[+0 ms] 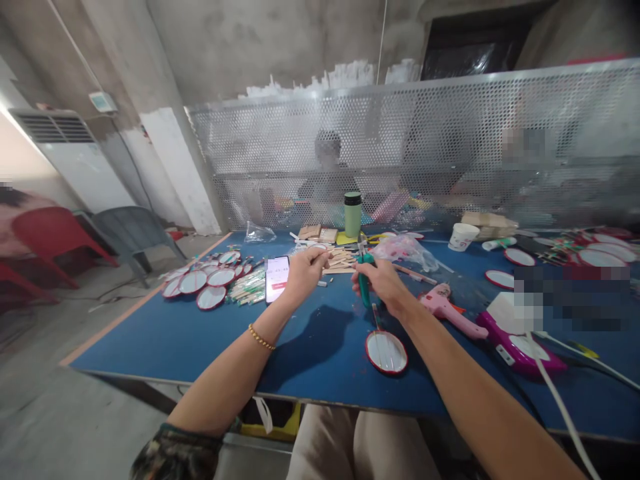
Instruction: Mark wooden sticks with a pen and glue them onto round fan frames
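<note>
My right hand (383, 280) is wrapped around teal-handled pliers (365, 287), their metal jaws pointing up and away from me. To its left, my left hand (307, 267) is closed in a pinch above the table; whatever its fingertips hold is too small to make out. Behind and between the hands lies a pile of flat wooden sticks (343, 259). A round white disc with a red rim (387, 352) lies below my right hand, a thin stick reaching from it toward the pliers. By my left wrist is a phone (277, 279) with a lit screen.
Red-rimmed discs (193, 282) and a bundle of thin sticks (249, 287) lie at left. A green bottle (353, 215), plastic bag (407, 250) and paper cup (463, 237) stand farther back. At right are a pink glue gun (453, 311), a magenta box (520, 347) and cables.
</note>
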`<state>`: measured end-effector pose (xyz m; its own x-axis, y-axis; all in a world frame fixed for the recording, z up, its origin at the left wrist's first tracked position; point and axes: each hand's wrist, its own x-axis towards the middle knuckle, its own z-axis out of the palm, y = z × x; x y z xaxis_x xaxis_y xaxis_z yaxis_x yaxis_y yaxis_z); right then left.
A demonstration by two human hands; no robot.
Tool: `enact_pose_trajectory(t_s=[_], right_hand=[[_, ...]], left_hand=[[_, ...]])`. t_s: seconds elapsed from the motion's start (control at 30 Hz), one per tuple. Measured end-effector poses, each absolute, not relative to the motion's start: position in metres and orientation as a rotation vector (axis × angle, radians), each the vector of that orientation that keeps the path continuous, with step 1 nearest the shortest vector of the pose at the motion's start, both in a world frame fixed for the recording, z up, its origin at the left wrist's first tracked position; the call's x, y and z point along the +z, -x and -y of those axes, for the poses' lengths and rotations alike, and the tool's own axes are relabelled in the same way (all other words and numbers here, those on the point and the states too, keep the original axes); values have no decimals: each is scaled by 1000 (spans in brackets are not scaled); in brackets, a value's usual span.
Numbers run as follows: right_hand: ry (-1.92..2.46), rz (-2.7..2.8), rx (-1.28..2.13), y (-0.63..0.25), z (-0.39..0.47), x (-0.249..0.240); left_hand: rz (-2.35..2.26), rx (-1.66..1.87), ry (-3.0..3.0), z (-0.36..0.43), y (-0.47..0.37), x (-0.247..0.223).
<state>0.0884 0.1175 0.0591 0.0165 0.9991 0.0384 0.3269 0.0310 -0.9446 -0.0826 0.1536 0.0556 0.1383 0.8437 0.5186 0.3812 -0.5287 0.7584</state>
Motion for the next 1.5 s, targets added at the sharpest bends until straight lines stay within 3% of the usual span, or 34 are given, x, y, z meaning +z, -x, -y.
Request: enact_pose_trajectory(t_s=[0.33, 0.6, 0.8, 1.03, 1.5], right_hand=[[1838, 1961, 368, -86, -173, 47], [1945, 2115, 88, -85, -188, 20], [1827, 2066, 97, -93, -189, 35], [1382, 2039, 220, -105, -133, 69], [1068, 1731, 352, -132, -77, 35]], left_hand=[[-1193, 1261, -1870, -165, 90, 46], [-1239, 1249, -1917, -166, 94, 45], [-1218, 1255, -1953, -160, 89, 44], [-1089, 1246, -2082, -141, 78, 45], [-1024, 1070, -2208, -101, 61, 50]])
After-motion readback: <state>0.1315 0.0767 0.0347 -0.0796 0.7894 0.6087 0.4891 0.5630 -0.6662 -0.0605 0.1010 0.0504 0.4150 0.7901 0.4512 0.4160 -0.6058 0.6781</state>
